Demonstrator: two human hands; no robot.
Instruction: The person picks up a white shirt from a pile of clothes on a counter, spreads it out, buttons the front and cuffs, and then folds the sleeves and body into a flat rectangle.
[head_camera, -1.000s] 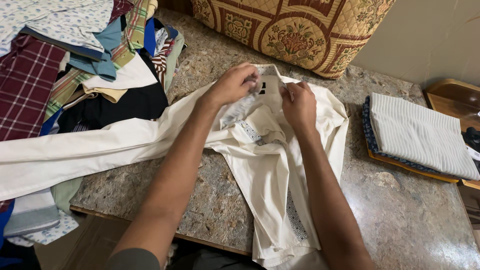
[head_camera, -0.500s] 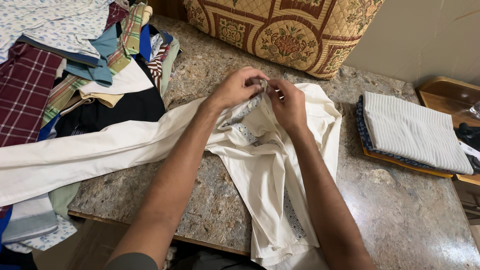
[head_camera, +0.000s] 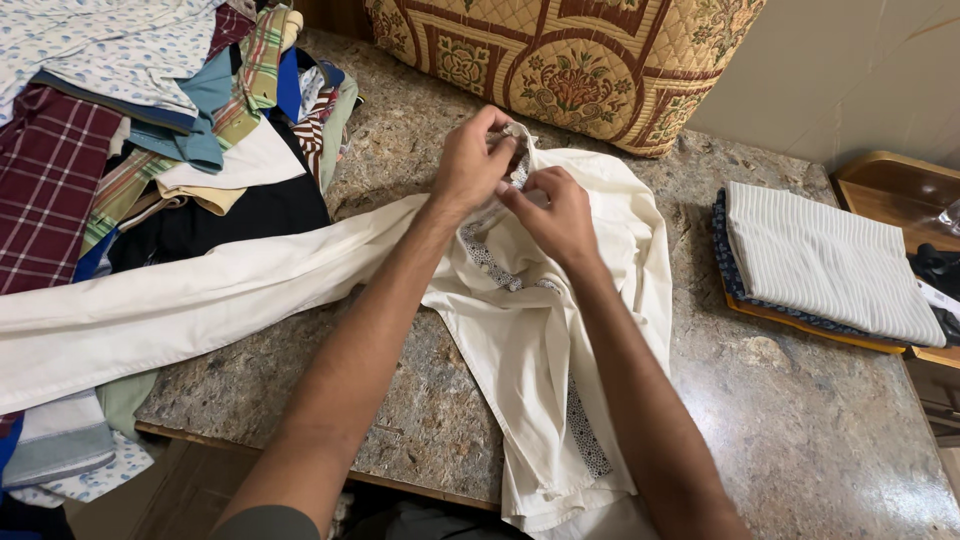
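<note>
A cream shirt (head_camera: 540, 340) with a dotted inner placket lies on the speckled stone counter (head_camera: 800, 420), one long sleeve stretched out to the left. My left hand (head_camera: 472, 160) pinches the shirt's collar area near the top and lifts it slightly. My right hand (head_camera: 556, 215) grips the front edge of the same shirt just below and right of the left hand. The fingertips of both hands almost touch at the top of the placket. The exact spot between the fingers is hidden by the hands.
A heap of mixed clothes (head_camera: 150, 120) fills the counter's left side. A stack of folded shirts (head_camera: 830, 265) lies at the right. A quilted patterned cover (head_camera: 570, 60) stands at the back. A wooden tray (head_camera: 905, 195) sits at far right.
Both hands have moved closer together at the collar and raised it. The shirt's upper part has bunched up and the collar tag is no longer in view.
</note>
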